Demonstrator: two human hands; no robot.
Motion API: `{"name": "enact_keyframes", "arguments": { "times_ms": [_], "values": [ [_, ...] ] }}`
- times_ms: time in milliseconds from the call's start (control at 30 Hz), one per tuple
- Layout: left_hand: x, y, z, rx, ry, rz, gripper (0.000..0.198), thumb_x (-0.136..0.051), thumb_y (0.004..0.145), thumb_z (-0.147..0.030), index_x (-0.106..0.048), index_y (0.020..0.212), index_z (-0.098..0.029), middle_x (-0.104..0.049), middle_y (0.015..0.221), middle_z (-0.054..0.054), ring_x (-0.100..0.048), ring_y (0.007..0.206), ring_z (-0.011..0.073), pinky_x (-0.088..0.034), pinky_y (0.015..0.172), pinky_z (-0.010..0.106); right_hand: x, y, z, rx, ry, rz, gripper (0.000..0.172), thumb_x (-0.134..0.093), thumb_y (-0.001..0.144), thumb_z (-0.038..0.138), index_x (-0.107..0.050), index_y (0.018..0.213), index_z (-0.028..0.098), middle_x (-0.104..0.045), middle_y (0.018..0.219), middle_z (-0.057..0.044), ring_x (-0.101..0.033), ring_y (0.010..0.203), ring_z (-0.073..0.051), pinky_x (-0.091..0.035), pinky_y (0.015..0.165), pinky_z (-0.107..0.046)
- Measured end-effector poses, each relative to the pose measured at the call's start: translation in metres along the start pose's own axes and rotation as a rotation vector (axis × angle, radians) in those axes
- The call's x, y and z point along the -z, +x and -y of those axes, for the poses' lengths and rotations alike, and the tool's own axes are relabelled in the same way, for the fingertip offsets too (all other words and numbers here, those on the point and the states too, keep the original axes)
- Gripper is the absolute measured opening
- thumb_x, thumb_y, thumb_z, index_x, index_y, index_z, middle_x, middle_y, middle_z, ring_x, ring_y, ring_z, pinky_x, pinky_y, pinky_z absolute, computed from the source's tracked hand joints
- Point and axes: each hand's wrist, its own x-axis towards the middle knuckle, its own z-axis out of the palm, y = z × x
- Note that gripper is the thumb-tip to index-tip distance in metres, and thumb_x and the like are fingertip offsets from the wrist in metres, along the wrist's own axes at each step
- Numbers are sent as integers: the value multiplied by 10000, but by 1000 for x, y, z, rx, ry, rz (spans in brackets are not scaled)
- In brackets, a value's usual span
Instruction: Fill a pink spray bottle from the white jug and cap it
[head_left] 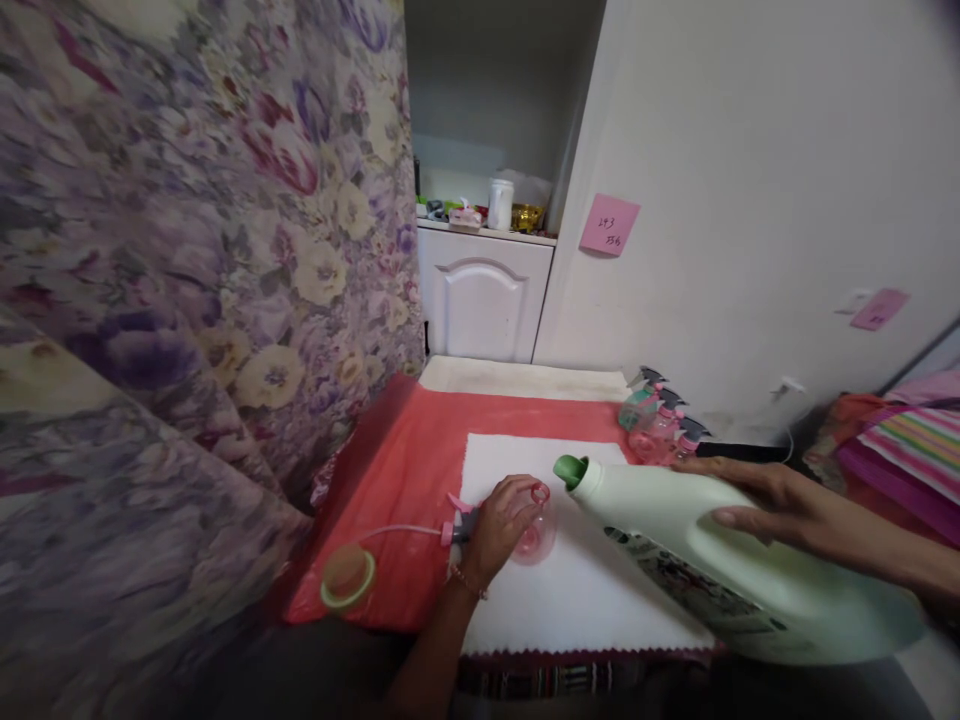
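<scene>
My left hand (501,525) is wrapped round a small clear pink bottle (534,530) standing on a white cloth (570,590). My right hand (757,497) lies over the top of a large pale green jug (720,560), which is tilted with its open green spout (571,470) close to the small bottle's mouth. A pink and grey spray head with a thin white tube (450,528) lies just left of my left hand. The jug's green cap (347,577) rests on the red cloth (405,470) at the front left.
Several small pink spray bottles (660,425) stand by the white wall on the right. A flowered curtain (187,300) hangs close on the left. Behind is a white cabinet (484,295) with jars on top. Striped fabric (907,440) lies at the far right.
</scene>
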Motion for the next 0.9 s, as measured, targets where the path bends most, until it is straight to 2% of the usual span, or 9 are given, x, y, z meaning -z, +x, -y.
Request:
{"name": "enact_keyframes", "arguments": {
  "times_ms": [67, 300, 567, 767, 900],
  "values": [
    [0, 0, 0, 1, -3, 5, 231, -599, 901, -334, -658, 1086, -209, -657, 1148, 73, -596, 1121, 215, -444, 1014, 362, 3, 3, 2, 14, -22, 75, 559, -682, 821, 459, -584, 1350, 304, -610, 1388, -72, -612, 1184, -364, -502, 1004, -437],
    [-1, 0, -1, 9, -7, -6, 227, -614, 897, -331, -656, 1086, -214, -661, 1138, 69, -604, 1113, 217, -449, 1008, 368, 7, 17, 12, 21, -25, 250, 508, -616, 889, 434, -542, 1380, 330, -593, 1409, -47, -573, 1243, -345, -493, 1026, -408],
    [-1, -1, 0, -8, 6, -4, 246, -626, 888, -302, -655, 1115, -210, -655, 1170, 84, -595, 1135, 223, -445, 1023, 387, 13, 26, 27, 92, -134, 303, 486, -594, 909, 409, -548, 1381, 304, -581, 1421, -69, -591, 1233, -315, -495, 1032, -383],
    [0, 0, -1, -17, 20, -7, 246, -637, 882, -293, -658, 1110, -205, -659, 1157, 83, -602, 1121, 218, -451, 1012, 378, 14, 30, 32, 123, -195, 303, 493, -581, 919, 409, -523, 1398, 308, -536, 1463, -71, -532, 1301, -301, -419, 1108, -405],
    [0, 1, -3, -23, 25, -11, 239, -645, 874, -285, -660, 1098, -202, -663, 1143, 83, -605, 1112, 221, -454, 1002, 374, 18, 32, 36, 128, -194, 329, 506, -589, 917, 400, -514, 1407, 297, -567, 1433, -79, -569, 1260, -300, -463, 1063, -384]
  ]
}}
